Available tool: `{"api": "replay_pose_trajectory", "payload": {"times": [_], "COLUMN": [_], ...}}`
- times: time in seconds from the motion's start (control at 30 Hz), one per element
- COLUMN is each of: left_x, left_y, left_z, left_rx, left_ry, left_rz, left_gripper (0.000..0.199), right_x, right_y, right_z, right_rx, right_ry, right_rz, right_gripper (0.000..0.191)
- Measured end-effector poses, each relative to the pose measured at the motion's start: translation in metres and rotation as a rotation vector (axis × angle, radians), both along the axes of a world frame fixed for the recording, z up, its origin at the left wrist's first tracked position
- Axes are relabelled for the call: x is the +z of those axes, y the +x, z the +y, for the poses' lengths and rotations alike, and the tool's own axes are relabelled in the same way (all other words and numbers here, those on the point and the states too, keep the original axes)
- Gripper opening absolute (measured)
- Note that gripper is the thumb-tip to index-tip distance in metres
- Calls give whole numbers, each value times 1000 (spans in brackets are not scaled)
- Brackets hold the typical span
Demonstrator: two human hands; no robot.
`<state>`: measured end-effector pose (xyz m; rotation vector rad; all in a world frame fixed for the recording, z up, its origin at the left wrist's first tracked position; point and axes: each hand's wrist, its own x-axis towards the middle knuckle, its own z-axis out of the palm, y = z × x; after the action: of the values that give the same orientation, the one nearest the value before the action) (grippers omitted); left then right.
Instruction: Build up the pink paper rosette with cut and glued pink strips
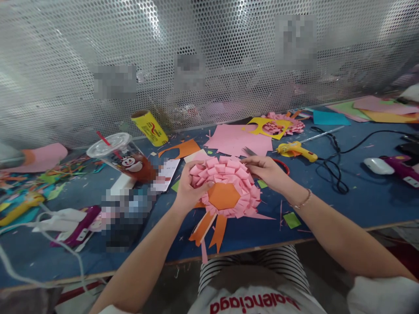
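A pink paper rosette (250, 192) with a flat orange centre (224, 196) and orange ribbon tails (218, 233) is tilted toward me over the blue table. My left hand (193, 185) grips its left edge, thumb on the front loops and fingers behind. At the upper right edge of the rosette, my right hand (263, 170) has its fingers pinched against the paper loops. Scissors with dark blades (249, 151) and a red handle (282, 166) lie just behind that hand. A pink sheet (238, 138) is beyond the rosette.
On the left stand a lidded drink cup (131, 159) and a yellow tube (149, 127). A yellow glue gun (296, 150) with a black cord (337, 174) lies to the right. Another pink rosette (299, 125) rests near the perforated metal screen (229, 65). Paper scraps (292, 220) are scattered about.
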<state>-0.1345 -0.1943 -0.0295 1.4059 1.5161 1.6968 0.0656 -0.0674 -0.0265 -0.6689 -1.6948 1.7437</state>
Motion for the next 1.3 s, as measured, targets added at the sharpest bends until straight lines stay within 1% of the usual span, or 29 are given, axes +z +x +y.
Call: {"api": "replay_pose_trajectory", "payload": {"times": [0.17,0.37,0.63,0.83,0.97,1.1,1.3], "left_x": [2,3,2,3,4,3,1], "left_y": [2,4,7,8,9,10,9], "left_z": [-2,-5,-8,-7,-7,-8,-6], "left_rx": [-26,-74,-39,-54,-64,-31,6], "left_ry": [-10,-12,-10,-12,-9,12,19], "left_rz": [38,108,181,235,272,327,348], "left_gripper": [54,54,52,50,49,49,49], "right_x": [1,9,16,15,15,16,15], "right_y": [2,4,6,5,5,5,6], "right_z": [2,1,-3,-4,-5,-5,-6], "right_rx": [-1,14,22,58,59,54,64], "right_ry": [5,-77,-12,56,50,45,13], "right_rz": [3,31,0,14,24,27,57], "right_gripper": [23,23,20,23,24,22,21]}}
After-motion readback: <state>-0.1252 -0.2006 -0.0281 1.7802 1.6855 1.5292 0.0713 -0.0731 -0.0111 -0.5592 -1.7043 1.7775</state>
